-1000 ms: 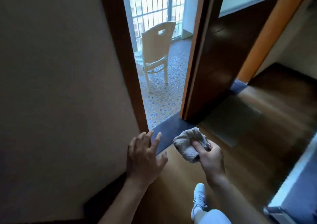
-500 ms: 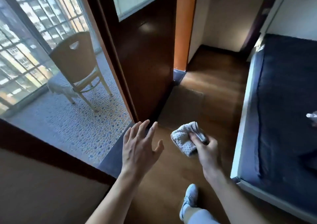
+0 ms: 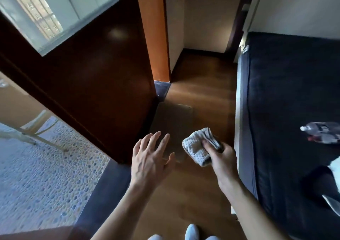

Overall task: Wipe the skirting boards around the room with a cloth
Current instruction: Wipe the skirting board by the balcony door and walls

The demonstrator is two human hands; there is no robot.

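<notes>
The cloth (image 3: 197, 147) is a pale grey-white rag with a knobbly, waffle-like weave, folded over into a thick wad. A striped edge shows where the layers meet. It is held up over the wooden floor (image 3: 200, 96), gripped in the right hand (image 3: 222, 158) with the thumb pressed on top and its bunched end sticking out to the left. The skirting board (image 3: 204, 50) is a dark brown strip along the foot of the cream wall at the far end. It turns the corner and runs back along the side wall, well apart from the cloth. The light there is too dim to judge its surface.
</notes>
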